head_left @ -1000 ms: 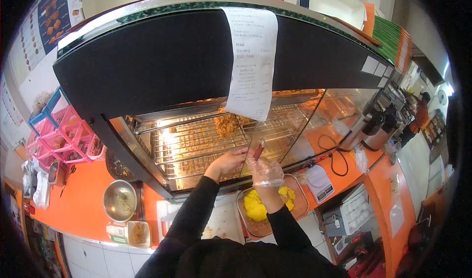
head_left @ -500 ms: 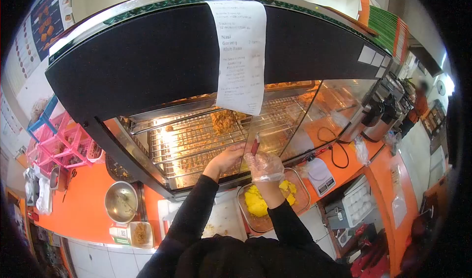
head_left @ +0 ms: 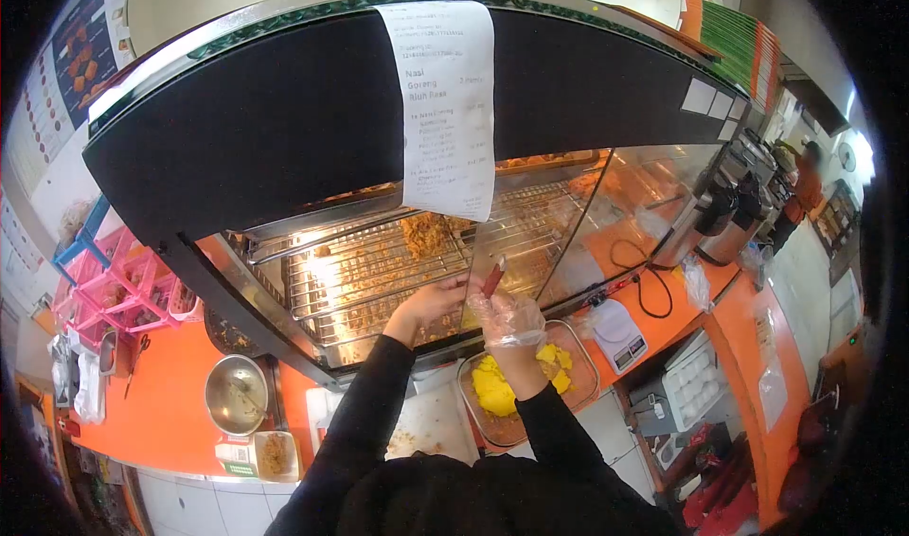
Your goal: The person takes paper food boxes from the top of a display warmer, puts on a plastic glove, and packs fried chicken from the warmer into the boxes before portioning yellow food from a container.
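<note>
My right hand (head_left: 512, 320), in a clear plastic glove, is closed on a dark red marker (head_left: 493, 278) held upright near the glass door (head_left: 530, 242) of the heated display case. Bare and to the left of it, my left hand (head_left: 437, 304) is at the door's edge, its fingertips partly hidden, so its hold is unclear. Fried food (head_left: 428, 236) lies on the wire rack (head_left: 350, 285) inside the case. A long printed receipt (head_left: 445, 110) hangs down the black front panel. Below my right hand, a metal tray (head_left: 585, 384) holds yellow food (head_left: 493, 386).
On the orange counter (head_left: 161, 394) are a metal bowl (head_left: 237, 396), a food box (head_left: 275, 455) and pink baskets (head_left: 123, 285). A white cutting board (head_left: 431, 422) is near my body. To the right are a scale (head_left: 617, 335) and a black cable (head_left: 653, 294). A person (head_left: 805, 190) stands far right.
The view has shifted, so the case and receipt appear further left and slightly higher. Both hands keep nearly the same place at the glass, and the marker stays in my right hand.
</note>
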